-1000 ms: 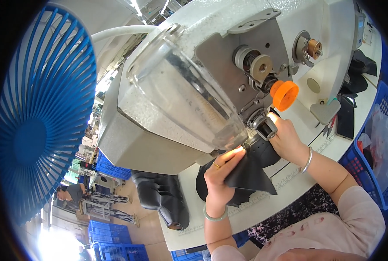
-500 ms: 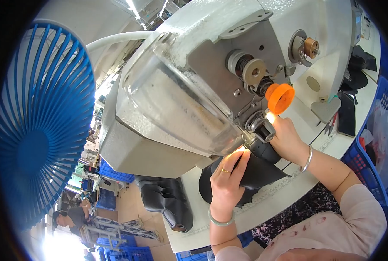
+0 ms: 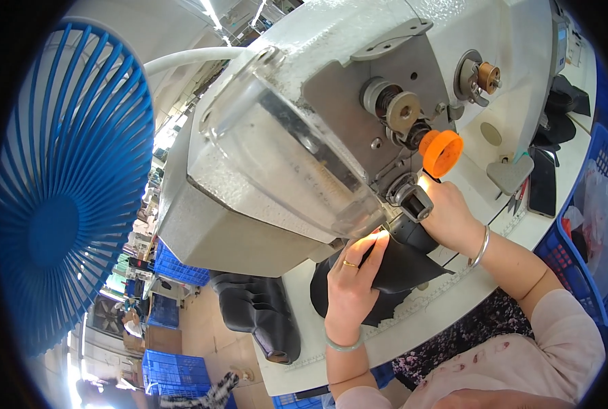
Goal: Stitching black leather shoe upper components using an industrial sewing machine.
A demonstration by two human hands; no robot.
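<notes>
A black leather-like piece (image 3: pixel 407 267) lies folded under the head of a sewing machine (image 3: pixel 365 129). My left hand (image 3: pixel 353 290), with a ring and a pale bangle, pinches its near edge close to the lit needle area. On the far side of the needle, my right hand (image 3: pixel 448 217), with a silver bangle, is bent round the same piece where it curves up. Its fingertips are partly hidden behind the machine's metal parts. The needle itself is hard to make out. An orange ring-shaped part (image 3: pixel 443 154) sits on the machine above my right hand.
A blue fan (image 3: pixel 55 225) stands close at the left. Stacked black pieces (image 3: pixel 256 313) lie at the white table's (image 3: pixel 304 371) left edge. A phone (image 3: pixel 542 180), scissors (image 3: pixel 518 196) and a blue basket (image 3: pixel 600 273) are at the right. Blue crates (image 3: pixel 174 371) stand on the floor behind.
Both hands keep their hold, with only slight shifts at the black piece. The view has moved a little. The person in the background has moved down toward the lower edge.
</notes>
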